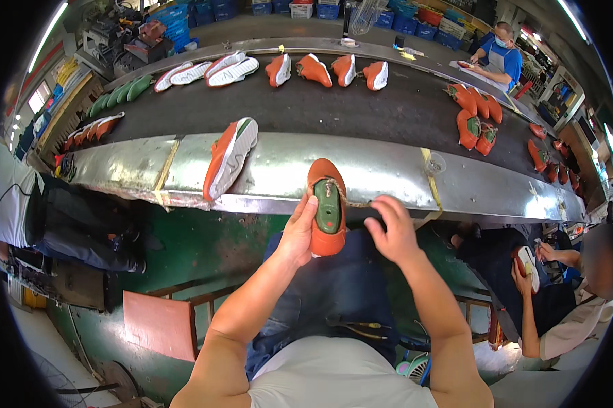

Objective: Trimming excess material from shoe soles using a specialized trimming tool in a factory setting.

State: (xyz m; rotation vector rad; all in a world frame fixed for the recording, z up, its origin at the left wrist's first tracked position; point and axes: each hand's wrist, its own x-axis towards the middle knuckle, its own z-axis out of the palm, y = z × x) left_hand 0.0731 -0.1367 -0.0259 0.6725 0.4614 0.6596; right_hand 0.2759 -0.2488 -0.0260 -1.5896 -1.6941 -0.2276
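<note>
My left hand (297, 232) is closed around the side of an orange shoe upper (329, 243), its toe pointing away from me. Inside the upper sits a green shoe last (327, 204), its top showing through the opening. A thin twisted lace (356, 203) runs from the upper's front opening out to the right. My right hand (395, 231) pinches the free end of that lace between thumb side and fingers, apart from the shoe. Just beyond my left hand, an orange shoe with a white sole (230, 160) lies on its side on the metal ledge (286, 153).
Behind the ledge runs a dark conveyor belt (361, 112) carrying several orange shoes (313, 70) and green lasts (119, 95). Pincers (361, 328) lie on my lap. At the right a seated co-worker holds a shoe (526, 268); another person (500, 58) works across the belt.
</note>
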